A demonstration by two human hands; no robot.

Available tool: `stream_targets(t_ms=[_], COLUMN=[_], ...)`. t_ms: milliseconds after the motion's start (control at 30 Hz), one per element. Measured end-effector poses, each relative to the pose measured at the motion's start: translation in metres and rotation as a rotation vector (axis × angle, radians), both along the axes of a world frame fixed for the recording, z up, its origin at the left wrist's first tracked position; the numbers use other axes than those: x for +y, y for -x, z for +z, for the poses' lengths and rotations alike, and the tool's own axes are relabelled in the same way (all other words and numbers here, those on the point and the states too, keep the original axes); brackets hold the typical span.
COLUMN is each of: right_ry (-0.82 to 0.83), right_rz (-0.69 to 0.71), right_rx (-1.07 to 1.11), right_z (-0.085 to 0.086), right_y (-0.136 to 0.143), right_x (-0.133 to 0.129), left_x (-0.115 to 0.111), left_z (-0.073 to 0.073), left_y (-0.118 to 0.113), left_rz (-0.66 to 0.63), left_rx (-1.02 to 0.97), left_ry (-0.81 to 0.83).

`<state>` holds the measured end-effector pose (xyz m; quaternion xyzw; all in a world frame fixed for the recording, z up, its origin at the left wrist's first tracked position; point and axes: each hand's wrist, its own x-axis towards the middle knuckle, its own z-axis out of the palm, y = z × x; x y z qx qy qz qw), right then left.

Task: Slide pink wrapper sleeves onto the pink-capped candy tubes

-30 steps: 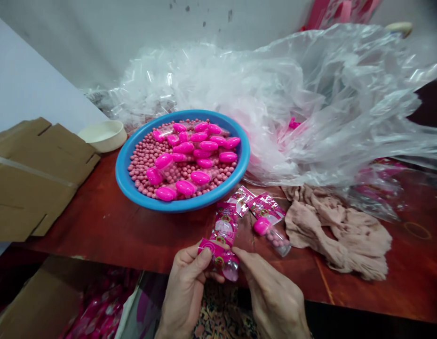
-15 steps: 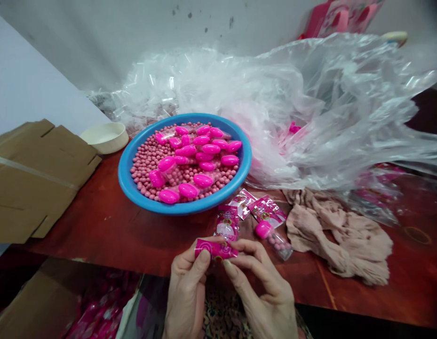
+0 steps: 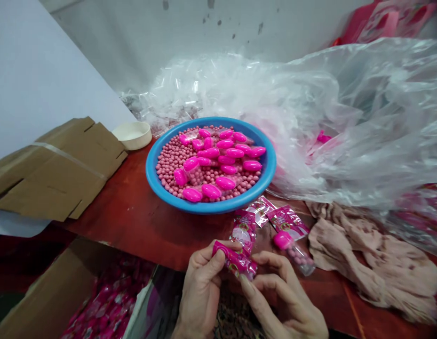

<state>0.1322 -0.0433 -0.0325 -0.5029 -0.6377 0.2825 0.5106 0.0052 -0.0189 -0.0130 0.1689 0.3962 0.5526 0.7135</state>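
My left hand (image 3: 203,280) pinches one end of a shiny pink printed packet (image 3: 235,260) at the table's front edge. At the packet's other end, my right hand (image 3: 283,292) touches it with thumb and fingertips bent around the tip. Just beyond lie flat pink sachets (image 3: 243,230) and a clear tube with a bright pink cap (image 3: 283,240), holding pink beads. A blue basin (image 3: 162,195) stands behind, filled with pink beads (image 3: 170,162) and several pink-capped tubes lying on top.
Folded cardboard (image 3: 59,172) and a white dish (image 3: 133,136) are at the left. Crumpled clear plastic (image 3: 345,113) spreads behind and right. A beige cloth (image 3: 373,263) lies at the right. Below the table's left edge, a box (image 3: 52,287) holds pink packets.
The view has turned left, so the things appear farther right. The packet now tilts down toward my right hand, its printed side more visible.
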Motion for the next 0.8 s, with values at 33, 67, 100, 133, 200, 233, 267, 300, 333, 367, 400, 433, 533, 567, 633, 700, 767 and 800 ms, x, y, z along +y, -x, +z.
stream_targets(t_ms=[33, 67, 100, 133, 200, 233, 267, 300, 333, 367, 400, 433, 533, 567, 633, 700, 767, 800], right_ry=[-0.006, -0.008, -0.004, 0.006, 0.056, 0.084, 0.112, 0.133, 0.135, 0.123, 0.098, 0.07, -0.027, -0.059, -0.127, -0.166, -0.148, -0.119], right_rz=[0.009, 0.014, 0.021, 0.03, 0.062, 0.081, 0.092, 0.087, 0.061, 0.021, -0.034, -0.087, -0.133, -0.11, -0.049, -0.047, -0.055, -0.048], right_rx=[-0.014, -0.026, -0.03, -0.022, 0.029, 0.07, 0.115, 0.147, 0.165, 0.166, 0.154, 0.131, 0.015, -0.032, -0.115, -0.154, -0.153, -0.142], right_z=[0.0, 0.001, 0.001, 0.001, 0.001, 0.0, 0.0, 0.0, -0.001, -0.002, -0.002, -0.003, -0.005, -0.005, -0.007, -0.009, -0.01, -0.01], right_y=[0.0, 0.0, 0.0, 0.0, -0.003, -0.005, -0.007, -0.01, -0.012, -0.014, -0.015, -0.016, -0.013, -0.012, -0.01, -0.011, -0.012, -0.013], right_x=[0.0, 0.0, 0.0, 0.001, 0.002, 0.002, 0.002, 0.002, 0.002, 0.003, 0.003, 0.004, 0.007, 0.008, 0.01, 0.011, 0.011, 0.011], left_x=[-0.001, -0.002, -0.002, -0.002, -0.002, -0.001, -0.001, 0.0, 0.001, 0.002, 0.002, 0.003, 0.002, 0.001, 0.0, -0.001, 0.0, 0.0], left_z=[-0.001, -0.002, -0.002, -0.003, -0.002, -0.002, -0.002, -0.001, -0.001, 0.0, 0.0, 0.001, 0.001, 0.001, 0.001, 0.0, -0.001, -0.002], left_y=[0.0, 0.0, 0.0, 0.0, 0.0, 0.0, 0.0, 0.0, 0.0, -0.001, -0.001, -0.002, -0.006, -0.007, -0.009, -0.009, -0.008, -0.008], left_rz=[0.001, 0.006, 0.009, 0.009, 0.0, -0.002, 0.002, 0.017, 0.043, 0.07, 0.092, 0.104, 0.07, 0.049, 0.016, -0.001, -0.002, -0.002], left_rx=[-0.005, -0.006, -0.007, -0.01, -0.026, -0.036, -0.04, -0.035, -0.026, -0.016, -0.012, -0.012, -0.021, -0.016, 0.0, 0.017, 0.034, 0.041], left_ry=[0.008, 0.013, 0.014, 0.013, 0.011, 0.015, 0.023, 0.034, 0.047, 0.06, 0.071, 0.078, 0.082, 0.074, 0.05, 0.03, 0.031, 0.035])
